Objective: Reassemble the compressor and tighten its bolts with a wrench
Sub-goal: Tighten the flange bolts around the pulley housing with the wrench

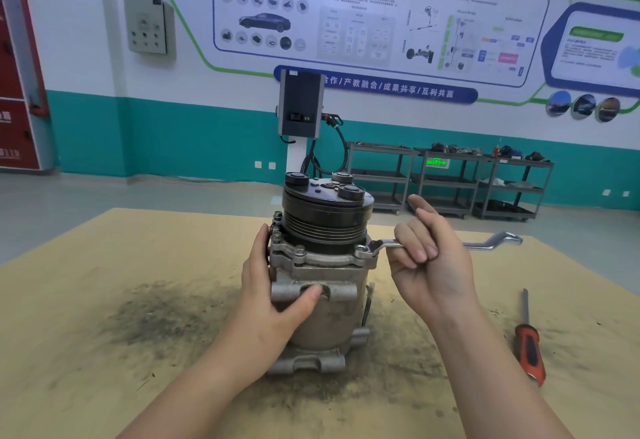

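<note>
The compressor (320,275), judged heavy and rigid, is stood upright on the stained table (104,265) and is steadied at its cast housing by the left hand (273,286). The wrench (388,243), seated on a flange bolt (362,249), is gripped mid-shank by the right hand (429,258). A screwdriver (530,341) is left well apart at the right.

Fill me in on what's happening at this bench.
A person is bolting a compressor back together. It stands upright on the table. The left hand steadies its body, while the right hand grips a ring wrench seated on a flange bolt. A red-handled screwdriver lies unused at right.
</note>
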Tool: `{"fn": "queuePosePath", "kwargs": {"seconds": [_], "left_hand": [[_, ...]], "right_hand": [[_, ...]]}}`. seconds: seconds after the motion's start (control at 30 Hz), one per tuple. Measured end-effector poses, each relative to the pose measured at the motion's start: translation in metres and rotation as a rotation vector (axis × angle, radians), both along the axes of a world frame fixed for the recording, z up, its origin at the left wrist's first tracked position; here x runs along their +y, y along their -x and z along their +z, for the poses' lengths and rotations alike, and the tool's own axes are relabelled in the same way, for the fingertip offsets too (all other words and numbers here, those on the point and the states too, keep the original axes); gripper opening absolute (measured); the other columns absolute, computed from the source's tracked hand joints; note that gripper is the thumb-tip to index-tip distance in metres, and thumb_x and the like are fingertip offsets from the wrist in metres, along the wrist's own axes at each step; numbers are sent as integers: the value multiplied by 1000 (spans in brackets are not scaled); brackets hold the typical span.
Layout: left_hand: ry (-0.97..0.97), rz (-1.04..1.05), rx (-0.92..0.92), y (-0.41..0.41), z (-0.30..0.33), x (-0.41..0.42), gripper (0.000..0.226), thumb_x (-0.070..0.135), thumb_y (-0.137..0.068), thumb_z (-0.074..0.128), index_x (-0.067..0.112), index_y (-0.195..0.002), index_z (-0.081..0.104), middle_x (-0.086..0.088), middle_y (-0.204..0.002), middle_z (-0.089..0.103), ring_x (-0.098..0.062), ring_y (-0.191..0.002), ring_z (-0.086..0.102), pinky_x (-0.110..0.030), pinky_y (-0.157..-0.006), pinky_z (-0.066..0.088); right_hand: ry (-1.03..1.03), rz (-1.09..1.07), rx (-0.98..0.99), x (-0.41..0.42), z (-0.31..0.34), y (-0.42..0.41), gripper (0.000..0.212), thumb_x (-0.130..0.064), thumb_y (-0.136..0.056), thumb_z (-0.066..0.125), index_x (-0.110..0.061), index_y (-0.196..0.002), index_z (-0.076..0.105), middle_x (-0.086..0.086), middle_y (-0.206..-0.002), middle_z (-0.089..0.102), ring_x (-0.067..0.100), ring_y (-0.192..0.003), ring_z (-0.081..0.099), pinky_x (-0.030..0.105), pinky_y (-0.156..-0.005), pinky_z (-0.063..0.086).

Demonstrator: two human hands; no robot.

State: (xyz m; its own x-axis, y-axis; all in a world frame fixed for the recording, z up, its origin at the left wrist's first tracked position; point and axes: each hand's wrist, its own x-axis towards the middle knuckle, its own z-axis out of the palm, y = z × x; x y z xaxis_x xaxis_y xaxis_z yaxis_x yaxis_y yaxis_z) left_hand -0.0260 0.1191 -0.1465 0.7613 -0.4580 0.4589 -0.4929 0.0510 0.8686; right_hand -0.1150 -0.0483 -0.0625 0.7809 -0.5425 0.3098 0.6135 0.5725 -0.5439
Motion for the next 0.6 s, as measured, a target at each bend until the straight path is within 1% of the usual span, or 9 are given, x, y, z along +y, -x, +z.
{"fn": "queuePosePath", "kwargs": {"seconds": [0.1,0.17,0.23,0.3,0.37,0.43,0.47,0.53,0.6], "left_hand": [[15,3,3,0,-1,0,100,85,-55,66,76,-132,4,23,-153,29,-5,-140,36,-45,-115,36],[26,-4,21,0,-1,0,97,87,-52,67,83,-125,3,25,-153,28,-5,-140,36,-45,-115,36],[36,-7,32,0,-1,-1,97,86,-51,69,84,-122,4,24,-154,29,-8,-140,38,-47,-114,36],[59,-14,43,-2,-2,-2,98,84,-51,71,83,-123,5,19,-154,32,-12,-139,41,-49,-113,36],[62,-18,48,-3,-3,-2,100,83,-51,73,83,-124,5,12,-153,38,-15,-137,44,-50,-113,37],[56,-18,45,-3,-3,-3,100,82,-52,74,83,-124,4,7,-151,42,-17,-136,45,-50,-113,37],[62,-21,47,-3,-3,-3,100,82,-51,74,83,-125,5,7,-151,43,-17,-137,45,-51,-113,37],[67,-20,41,-3,-3,-2,100,83,-51,73,81,-127,7,13,-153,38,-15,-138,43,-50,-113,37],[40,-7,23,-2,-3,-1,99,86,-51,69,81,-127,5,21,-154,31,-10,-139,39,-47,-114,37]], "right_hand": [[87,-221,-47,11,-5,5,31,-1,-99,32,-12,-88,59,-5,-38,27,7,-34,29,18,-35,23],[262,-484,-99,28,-12,10,29,0,-98,35,-13,-87,59,-5,-40,32,11,-36,34,20,-40,30],[463,-745,-118,50,-20,14,22,-4,-97,38,-15,-92,56,-7,-42,40,13,-39,41,20,-44,37],[585,-872,-84,68,-27,14,17,-13,-95,44,-25,-95,57,-3,-47,52,10,-43,50,18,-47,41],[689,-907,-29,79,-31,15,13,-27,-90,52,-37,-95,57,1,-55,59,8,-47,54,17,-49,43],[750,-901,1,83,-30,17,12,-32,-86,56,-39,-97,57,4,-60,60,11,-50,57,19,-51,46],[729,-869,-12,82,-26,19,13,-31,-86,58,-38,-97,57,4,-61,62,12,-51,59,20,-52,48],[654,-822,-87,73,-16,24,13,-20,-90,56,-31,-97,56,3,-59,63,13,-53,62,22,-54,51],[570,-793,-113,57,-7,27,15,-8,-94,47,-22,-97,52,0,-49,55,14,-50,59,23,-53,50]]}}
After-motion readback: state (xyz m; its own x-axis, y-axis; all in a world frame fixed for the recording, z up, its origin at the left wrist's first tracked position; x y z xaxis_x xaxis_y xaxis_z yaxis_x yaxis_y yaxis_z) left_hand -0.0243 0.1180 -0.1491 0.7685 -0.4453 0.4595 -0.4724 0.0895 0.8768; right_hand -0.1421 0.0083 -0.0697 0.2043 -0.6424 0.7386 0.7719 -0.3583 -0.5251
